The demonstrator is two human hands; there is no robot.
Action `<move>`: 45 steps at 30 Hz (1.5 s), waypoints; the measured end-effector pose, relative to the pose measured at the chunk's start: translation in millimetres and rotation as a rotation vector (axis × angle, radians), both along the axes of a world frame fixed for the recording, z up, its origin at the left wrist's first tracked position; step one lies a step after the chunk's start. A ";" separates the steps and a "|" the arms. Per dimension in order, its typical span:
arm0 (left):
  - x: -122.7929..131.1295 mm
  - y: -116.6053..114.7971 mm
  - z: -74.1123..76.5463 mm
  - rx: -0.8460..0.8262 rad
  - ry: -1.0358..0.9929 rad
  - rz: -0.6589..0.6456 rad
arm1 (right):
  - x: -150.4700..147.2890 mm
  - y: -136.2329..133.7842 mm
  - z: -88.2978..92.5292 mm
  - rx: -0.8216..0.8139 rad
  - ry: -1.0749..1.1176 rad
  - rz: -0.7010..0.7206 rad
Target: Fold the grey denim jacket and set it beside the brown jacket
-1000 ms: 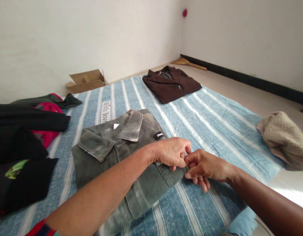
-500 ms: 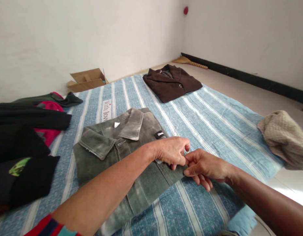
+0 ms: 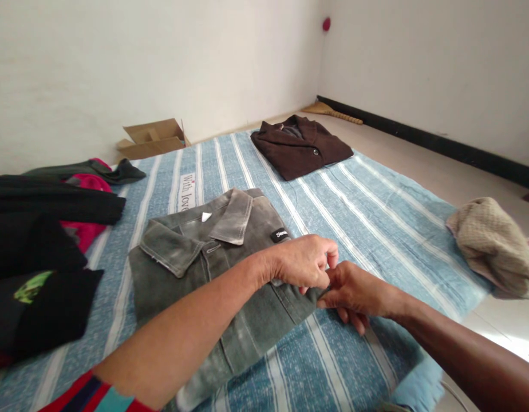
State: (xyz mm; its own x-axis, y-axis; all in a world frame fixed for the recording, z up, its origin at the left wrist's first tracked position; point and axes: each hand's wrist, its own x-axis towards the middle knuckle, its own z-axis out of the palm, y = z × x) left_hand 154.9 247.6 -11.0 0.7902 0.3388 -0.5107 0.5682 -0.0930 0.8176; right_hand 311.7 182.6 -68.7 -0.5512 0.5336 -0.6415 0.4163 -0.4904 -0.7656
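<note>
A grey-green denim jacket with a wide collar and a black label lies folded, front up, on the striped blue bedspread. My left hand reaches across it, fingers curled and pinching at the jacket's right edge. Right beside it, my right hand has thumb and forefinger closed on the jacket's edge, its other fingers hanging below. The two hands touch or nearly touch, and the cloth between them is mostly hidden.
A folded dark brown coat lies at the far end. Black and pink clothes are heaped on the left. A beige knit cloth hangs at the right edge. A cardboard box and a broom rest near the walls.
My right hand has turned slightly inward, its thumb shifting a little left on the jacket's edge. My left hand has moved slightly right, closer against it. The jacket lies nearly as before.
</note>
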 end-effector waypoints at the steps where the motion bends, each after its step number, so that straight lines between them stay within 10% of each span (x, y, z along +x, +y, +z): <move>1: 0.1 -0.3 -0.1 0.005 -0.005 0.001 | -0.4 -0.8 0.2 0.013 -0.010 -0.002; 20: 3.8 4.7 -16.2 0.100 0.078 0.059 | 6.2 -3.7 -2.5 -0.176 0.308 -0.137; 38: 7.3 4.2 -19.5 0.061 0.085 0.080 | 1.8 -5.7 -3.3 -0.106 0.140 -0.115; 45: -14.6 -9.1 9.2 0.277 -0.111 0.171 | 3.8 -8.3 -4.7 -0.089 0.165 -0.128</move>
